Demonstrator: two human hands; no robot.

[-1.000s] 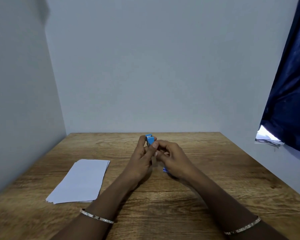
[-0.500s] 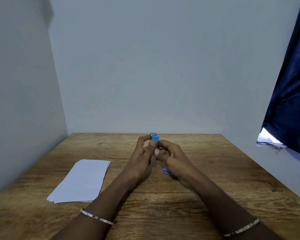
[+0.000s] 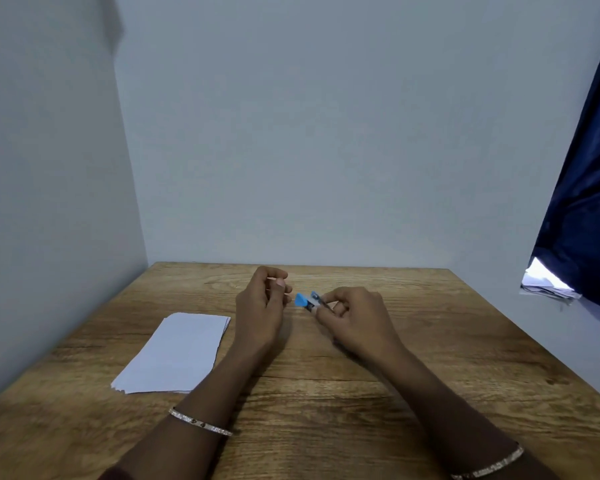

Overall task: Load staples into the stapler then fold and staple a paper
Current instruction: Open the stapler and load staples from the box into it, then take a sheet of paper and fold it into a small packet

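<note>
The right hand (image 3: 355,322) pinches the small blue stapler (image 3: 305,301) over the desk (image 3: 430,341), while the left hand (image 3: 260,306), loosely curled, holds nothing.

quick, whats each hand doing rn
Left hand: curled, cannot tell if it holds anything.
Right hand: holding the blue stapler.

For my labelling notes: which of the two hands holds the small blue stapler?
The right hand pinches the blue stapler with its fingertips; the left hand, fingers curled, is apart from it.
</note>
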